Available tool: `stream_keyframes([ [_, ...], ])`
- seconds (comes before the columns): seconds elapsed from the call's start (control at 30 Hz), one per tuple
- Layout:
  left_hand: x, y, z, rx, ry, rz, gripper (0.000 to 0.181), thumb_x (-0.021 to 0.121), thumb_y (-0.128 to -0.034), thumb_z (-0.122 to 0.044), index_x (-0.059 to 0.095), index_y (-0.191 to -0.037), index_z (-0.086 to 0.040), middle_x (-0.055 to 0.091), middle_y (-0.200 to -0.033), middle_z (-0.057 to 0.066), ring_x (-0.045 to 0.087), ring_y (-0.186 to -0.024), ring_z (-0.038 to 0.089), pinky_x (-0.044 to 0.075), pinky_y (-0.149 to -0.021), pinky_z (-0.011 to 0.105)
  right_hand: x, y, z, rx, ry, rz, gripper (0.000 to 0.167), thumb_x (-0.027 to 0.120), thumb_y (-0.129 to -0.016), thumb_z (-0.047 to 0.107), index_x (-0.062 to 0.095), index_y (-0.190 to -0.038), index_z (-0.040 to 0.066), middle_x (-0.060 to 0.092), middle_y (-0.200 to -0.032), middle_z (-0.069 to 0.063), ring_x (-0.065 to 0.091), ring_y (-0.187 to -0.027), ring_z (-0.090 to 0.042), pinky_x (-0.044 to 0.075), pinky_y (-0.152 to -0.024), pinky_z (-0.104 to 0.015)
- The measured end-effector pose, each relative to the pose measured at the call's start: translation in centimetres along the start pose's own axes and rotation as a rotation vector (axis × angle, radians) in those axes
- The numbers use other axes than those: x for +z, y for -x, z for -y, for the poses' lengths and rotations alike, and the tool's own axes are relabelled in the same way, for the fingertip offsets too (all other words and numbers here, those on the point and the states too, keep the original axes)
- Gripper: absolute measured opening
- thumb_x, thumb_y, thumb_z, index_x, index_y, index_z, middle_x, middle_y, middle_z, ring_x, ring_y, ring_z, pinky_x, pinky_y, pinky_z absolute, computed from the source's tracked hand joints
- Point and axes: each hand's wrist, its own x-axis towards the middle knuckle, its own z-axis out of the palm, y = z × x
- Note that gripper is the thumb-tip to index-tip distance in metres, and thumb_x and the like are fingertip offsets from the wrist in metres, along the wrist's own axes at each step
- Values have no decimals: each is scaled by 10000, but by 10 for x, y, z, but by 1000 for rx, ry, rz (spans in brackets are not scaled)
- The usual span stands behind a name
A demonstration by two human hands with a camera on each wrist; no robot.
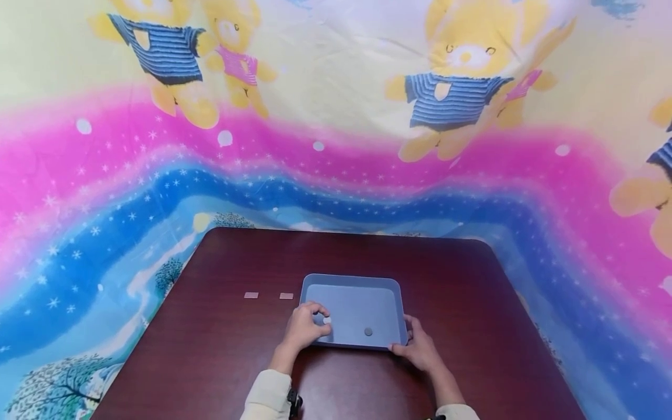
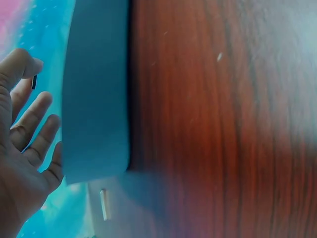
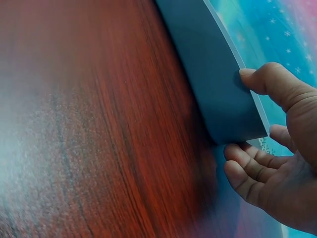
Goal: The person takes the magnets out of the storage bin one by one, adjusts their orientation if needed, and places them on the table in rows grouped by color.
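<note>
A grey-blue rectangular tray (image 1: 350,282) lies on the table. Above its left part my left hand (image 1: 305,326) pinches a small, pale round disc (image 1: 327,320) between thumb and forefinger; in the left wrist view that disc (image 2: 34,82) appears edge-on as a thin dark strip, the other fingers spread. Inside the tray, toward the front right, sits a small grey disc (image 1: 368,332). My right hand (image 1: 420,348) grips the tray's front right corner. In the right wrist view its thumb (image 3: 255,77) presses on the rim and the fingers curl against the side wall.
Two small pinkish flat rectangles, one further left (image 1: 251,295) and one nearer the tray (image 1: 286,296), lie on the dark red-brown wooden table (image 1: 220,350). A printed cloth (image 1: 336,146) with bears hangs behind and around the table.
</note>
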Motion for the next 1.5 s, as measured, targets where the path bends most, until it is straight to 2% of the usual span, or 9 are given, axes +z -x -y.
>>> stream_keyframes([
  [0.13,-13,4,2,-3,-18,-8,171,762,-605,-218,662,-743,-234,614,-883,-124,568,-906,157,465,-763,326,2,2,0,4,-8,-10,869,834,-670,175,333,-1364,22,565,-867,-122,538,-696,-181,454,-604,-315],
  [0.23,-23,8,4,-20,-45,-13,182,765,-594,-225,640,-723,-251,608,-886,-129,563,-925,179,462,-775,351,3,3,0,1,-12,-8,871,835,-668,172,332,-1362,17,560,-857,-120,535,-685,-177,453,-597,-311],
  [0.47,-44,15,7,-76,-88,-7,193,765,-587,-219,634,-726,-247,613,-906,-96,543,-892,187,447,-721,358,4,2,-1,-3,-24,-8,855,829,-674,158,340,-1361,22,544,-853,-122,515,-677,-179,444,-575,-305],
  [0.77,-66,21,24,-157,-145,-5,192,769,-590,-205,651,-738,-237,610,-901,-90,552,-854,189,447,-707,361,4,-1,0,-9,-21,-12,866,833,-669,172,339,-1365,25,546,-859,-127,518,-680,-180,444,-586,-307],
  [1.07,-74,26,43,-224,-169,-1,191,762,-597,-168,654,-743,-226,604,-889,-70,556,-822,187,447,-702,371,5,-3,-4,-11,-34,-12,869,838,-663,173,339,-1362,40,556,-848,-121,529,-675,-172,448,-585,-303],
  [1.27,-71,28,54,-287,-150,22,178,755,-594,-170,672,-747,-211,604,-900,-55,552,-803,178,445,-699,362,4,-3,-6,-4,-25,-15,875,836,-667,182,335,-1371,45,568,-859,-121,539,-687,-175,454,-596,-309],
  [1.5,-65,32,68,-344,-177,56,180,768,-598,-178,699,-760,-211,606,-899,-44,563,-809,167,456,-684,349,5,0,-4,7,-38,-21,881,836,-662,175,336,-1377,51,559,-835,-113,529,-654,-175,450,-572,-305],
])
